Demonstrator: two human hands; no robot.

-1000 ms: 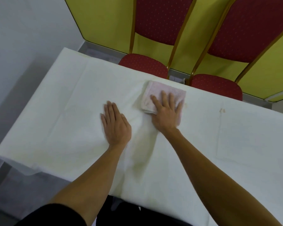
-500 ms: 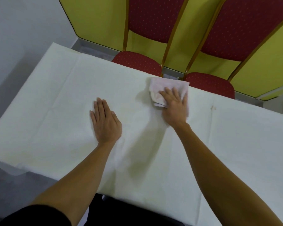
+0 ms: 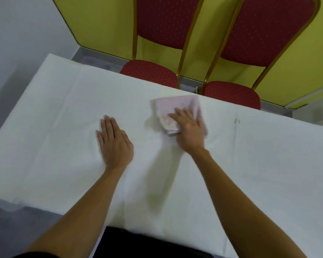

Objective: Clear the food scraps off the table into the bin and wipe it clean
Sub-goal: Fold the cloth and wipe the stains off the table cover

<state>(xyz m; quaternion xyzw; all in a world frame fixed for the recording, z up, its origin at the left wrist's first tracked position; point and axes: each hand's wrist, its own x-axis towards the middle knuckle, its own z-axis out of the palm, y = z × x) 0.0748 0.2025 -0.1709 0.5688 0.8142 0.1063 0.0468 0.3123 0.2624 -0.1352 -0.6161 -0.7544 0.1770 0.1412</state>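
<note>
The left forearm (image 3: 78, 207) and right forearm (image 3: 237, 198) are bare along their whole visible length, as are the left hand (image 3: 115, 144) and right hand (image 3: 189, 131). A black sleeve (image 3: 37, 255) covers the left upper arm. Plain black clothing (image 3: 147, 243) covers the body at the bottom edge

Bright, even light from above and, I think, from my right: my right hand (image 3: 189, 131) and its arm cast a soft grey shadow leftward on the white table (image 3: 63, 112), which looks nearly washed out. Everything is slightly soft, and the chair backs (image 3: 162, 21) splay outward near the top edge.
</note>
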